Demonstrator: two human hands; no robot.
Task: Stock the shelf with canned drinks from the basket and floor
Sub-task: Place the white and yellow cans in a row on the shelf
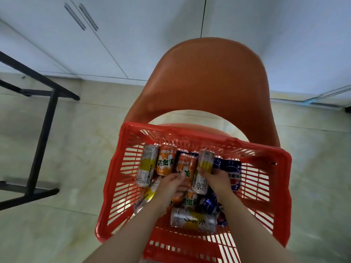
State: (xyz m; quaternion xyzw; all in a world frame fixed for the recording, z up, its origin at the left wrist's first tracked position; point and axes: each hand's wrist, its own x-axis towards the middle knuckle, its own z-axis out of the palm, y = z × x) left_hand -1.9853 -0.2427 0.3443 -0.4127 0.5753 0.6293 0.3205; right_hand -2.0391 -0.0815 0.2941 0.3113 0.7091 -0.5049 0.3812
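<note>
As left hand (pixel 171 185) grips an orange can (pixel 187 166), right hand (pixel 216 179) clasps the silver can (pixel 205 162) at three o'clock. Slick, rigid, likely full; hold mid-body.

left hand (pixel 170 185) grips orange can (pixel 187 167) | right hand (pixel 217 178) grips silver can (pixel 205 160) | red basket (pixel 190 132) on chair (pixel 205 76)

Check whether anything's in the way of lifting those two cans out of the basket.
Nothing visible. The left hand grips an orange can, the right hand a silver-and-yellow can, both lying on top of the pile, and the red basket is open above them.
</note>
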